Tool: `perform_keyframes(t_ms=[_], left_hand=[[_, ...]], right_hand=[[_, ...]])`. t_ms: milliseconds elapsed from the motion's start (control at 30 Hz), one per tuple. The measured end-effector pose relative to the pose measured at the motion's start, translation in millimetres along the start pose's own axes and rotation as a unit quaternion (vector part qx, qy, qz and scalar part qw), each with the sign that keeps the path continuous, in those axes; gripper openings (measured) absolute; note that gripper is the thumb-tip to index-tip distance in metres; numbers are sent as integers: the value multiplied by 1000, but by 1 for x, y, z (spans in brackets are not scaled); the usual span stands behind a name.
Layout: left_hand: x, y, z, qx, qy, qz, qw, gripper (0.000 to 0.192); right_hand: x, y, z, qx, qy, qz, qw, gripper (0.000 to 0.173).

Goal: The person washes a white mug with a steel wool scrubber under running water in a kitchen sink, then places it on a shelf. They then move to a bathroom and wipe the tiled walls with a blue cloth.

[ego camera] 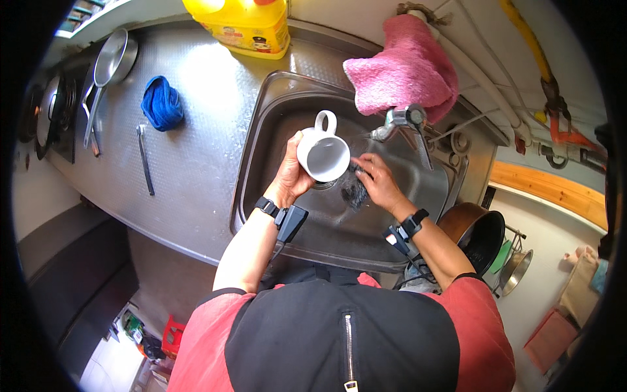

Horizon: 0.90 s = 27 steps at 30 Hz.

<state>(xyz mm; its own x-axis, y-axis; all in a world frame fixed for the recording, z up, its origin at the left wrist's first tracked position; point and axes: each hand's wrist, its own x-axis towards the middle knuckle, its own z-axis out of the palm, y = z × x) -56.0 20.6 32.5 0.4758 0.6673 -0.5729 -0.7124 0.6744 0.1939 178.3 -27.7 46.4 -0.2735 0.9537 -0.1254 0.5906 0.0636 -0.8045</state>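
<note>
Over the stainless-steel sink (313,230), my left hand (292,171) grips a white mug (324,152) by its side, its handle pointing away from me and its opening tilted towards me. My right hand (377,179), just right of the mug, holds a dark, mesh-like scrubbing pad (355,188) that hangs below the fingers. Beyond my right hand the metal faucet (397,122) points towards the mug, and water seems to come from its spout. The drain (324,185) lies partly hidden beneath the mug.
A pink towel (406,63) hangs over the faucet. On the counter (205,196) left of the sink are a blue cloth bundle (162,104), a slim dark-handled tool (145,161), a metal pan (115,59) and a yellow jug (245,29). A large pot (470,235) is at the right.
</note>
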Motion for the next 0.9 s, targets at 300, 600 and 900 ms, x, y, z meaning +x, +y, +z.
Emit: perform_keyframes(t_ms=[300, 600, 900], left_hand=[[-23, -7, -20, -1, 65, 5, 998, 70], [-20, -28, -36, -71, 122, 4, 990, 75], [-1, -32, 6, -38, 110, -37, 993, 73]], right_hand=[[80, -4, -41, 33, 185, -2, 982, 28], [115, -26, -57, -80, 177, -120, 973, 15], [51, -42, -88, 477, 193, 96, 852, 24]])
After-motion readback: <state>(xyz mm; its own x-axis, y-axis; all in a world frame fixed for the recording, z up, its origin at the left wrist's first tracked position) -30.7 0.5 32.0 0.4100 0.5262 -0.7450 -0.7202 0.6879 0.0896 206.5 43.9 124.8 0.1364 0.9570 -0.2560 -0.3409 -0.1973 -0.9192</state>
